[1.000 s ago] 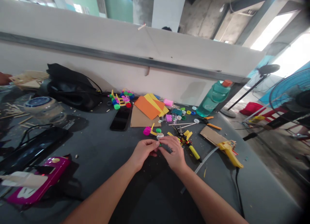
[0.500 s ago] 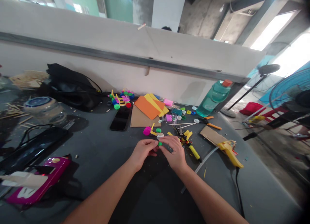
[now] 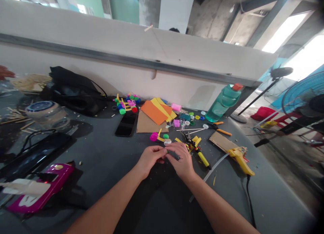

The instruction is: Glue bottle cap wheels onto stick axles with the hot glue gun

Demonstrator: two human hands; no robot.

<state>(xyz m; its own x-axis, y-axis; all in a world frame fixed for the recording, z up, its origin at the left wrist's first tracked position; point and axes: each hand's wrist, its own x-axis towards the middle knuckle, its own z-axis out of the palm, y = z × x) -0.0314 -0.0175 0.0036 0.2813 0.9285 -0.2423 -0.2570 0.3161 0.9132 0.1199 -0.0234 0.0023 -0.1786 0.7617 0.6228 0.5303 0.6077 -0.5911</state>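
Observation:
My left hand point(image 3: 152, 159) and my right hand point(image 3: 181, 158) meet over the dark table, fingertips pinched together. Between them a sliver of a small green cap point(image 3: 167, 152) shows; the fingers cover most of it. Just beyond the fingertips lies a small toy assembly with a magenta wheel point(image 3: 153, 136), a yellow stick frame point(image 3: 159, 135), a green wheel point(image 3: 165, 136) and a whitish wheel point(image 3: 167, 143). To the right of my right hand are yellow-handled pliers point(image 3: 202, 158) with yellow pieces around them.
A yellow glue gun point(image 3: 240, 159) rests at right beside cardboard point(image 3: 221, 141). Behind are a phone point(image 3: 126, 124), orange paper point(image 3: 154, 113), loose caps, finished-looking wheeled toys point(image 3: 126, 104) and a teal bottle point(image 3: 222, 104). A magenta power strip point(image 3: 54, 175) and a plastic jar point(image 3: 48, 116) stand left.
My fingers have closed further over the green cap, so less of it shows. At the far left edge a reddish, blurred shape, perhaps another person's hand, has come into view.

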